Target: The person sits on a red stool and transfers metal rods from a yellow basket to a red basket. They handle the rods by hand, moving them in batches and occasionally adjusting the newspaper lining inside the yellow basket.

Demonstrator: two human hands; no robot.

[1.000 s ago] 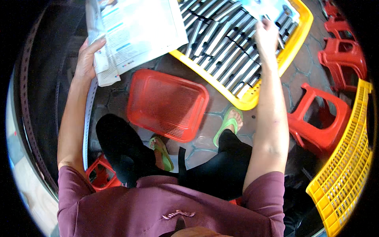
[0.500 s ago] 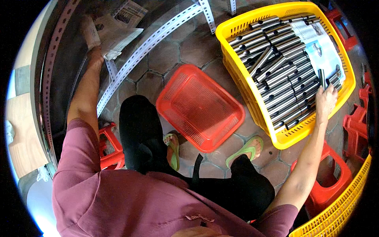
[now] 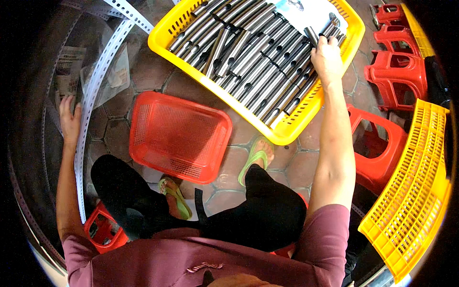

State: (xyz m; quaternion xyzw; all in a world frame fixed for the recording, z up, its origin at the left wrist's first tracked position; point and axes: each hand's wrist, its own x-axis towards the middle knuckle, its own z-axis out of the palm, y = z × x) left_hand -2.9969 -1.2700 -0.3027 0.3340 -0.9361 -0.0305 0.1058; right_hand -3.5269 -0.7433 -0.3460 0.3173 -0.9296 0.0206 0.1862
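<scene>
My right hand [image 3: 327,62] is at the right end of a yellow basket [image 3: 277,136], its fingers closed round a short shiny metal tube [image 3: 311,36] that tilts up out of the pile. Rows of similar tubes with dark holes [image 3: 258,62] fill the basket. A white and blue printed sheet [image 3: 301,14] covers part of them at the far side. Over on the left, my left hand [image 3: 70,122] has its fingers apart and holds nothing, beside a white perforated metal bar [image 3: 98,79]. A pale sheet [image 3: 112,76] and a newspaper piece [image 3: 69,67] lie beyond it.
A red plastic basket [image 3: 179,179] stands on the tiled floor between my feet and the yellow one. Red stools [image 3: 382,167] stand at the right, with another yellow basket [image 3: 406,201] nearby. One red stool [image 3: 105,229] is by my left leg.
My left hand has let go of the pale sheet and drawn back toward me. My right hand stays on the tube at the yellow basket. The whole view has turned to the right.
</scene>
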